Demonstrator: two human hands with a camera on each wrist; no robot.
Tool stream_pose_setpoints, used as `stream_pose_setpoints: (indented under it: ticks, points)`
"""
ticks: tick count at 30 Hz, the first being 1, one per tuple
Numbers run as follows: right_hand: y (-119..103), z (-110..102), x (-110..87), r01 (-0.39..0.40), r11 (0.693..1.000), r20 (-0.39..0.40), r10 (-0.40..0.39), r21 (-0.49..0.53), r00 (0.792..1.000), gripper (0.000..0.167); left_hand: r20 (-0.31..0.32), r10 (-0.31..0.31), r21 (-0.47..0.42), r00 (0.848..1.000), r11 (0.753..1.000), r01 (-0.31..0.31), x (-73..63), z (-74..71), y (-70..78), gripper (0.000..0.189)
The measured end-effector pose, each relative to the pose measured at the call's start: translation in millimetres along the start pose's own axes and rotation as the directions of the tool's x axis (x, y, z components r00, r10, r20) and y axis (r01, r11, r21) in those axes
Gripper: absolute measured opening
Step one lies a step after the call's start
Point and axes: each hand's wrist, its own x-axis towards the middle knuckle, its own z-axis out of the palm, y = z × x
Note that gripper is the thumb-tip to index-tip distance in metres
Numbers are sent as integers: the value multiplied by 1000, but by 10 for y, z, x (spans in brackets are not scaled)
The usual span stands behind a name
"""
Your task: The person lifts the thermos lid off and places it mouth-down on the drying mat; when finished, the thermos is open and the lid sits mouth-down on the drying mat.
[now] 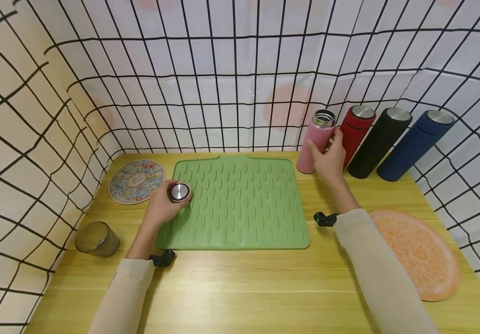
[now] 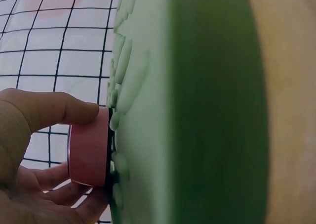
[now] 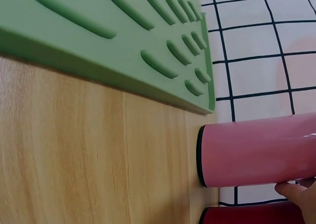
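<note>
From my end I count four bottles, four lids, one glass, one rectangular mat, two round mats, two hands, two sleeves, two wrist cameras and one table.

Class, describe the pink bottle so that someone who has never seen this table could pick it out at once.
Find the green mat on the wooden table. Off its far right corner, a row of four starts with the pink bottle, gripped by the right hand. Unlike the red bottle, black bottle and blue bottle beyond, it is uncapped, its silvery neck bare.
</note>
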Motion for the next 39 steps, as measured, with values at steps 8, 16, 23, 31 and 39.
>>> stream_pose_setpoints:
  ticks: [8, 16, 23, 31, 39]
  points:
    - [-30, -50, -29, 4, 998, 36, -2, -56, 999, 85, 6, 14, 50, 1000, 999, -14, -28, -5, 19, 77]
    - [-84, -132, -188, 30, 996, 10, -29, -89, 1000, 81, 0, 60, 36, 998, 998, -60, -36, -42, 22, 87]
    - [-156, -261, -309, 62, 993, -16, -64, -98, 998, 74, -31, 106, 32, 994, 994, -105, -26, -34, 31, 89]
    - [-170, -435, -364, 106, 984, -94, -120, -141, 988, 68, -86, 199, -16, 976, 980, -201, -45, -12, 117, 98]
    - [-134, -622, -381, 140, 973, -174, -173, -184, 969, 70, -77, 205, -177, 976, 960, -215, -95, 42, 190, 96]
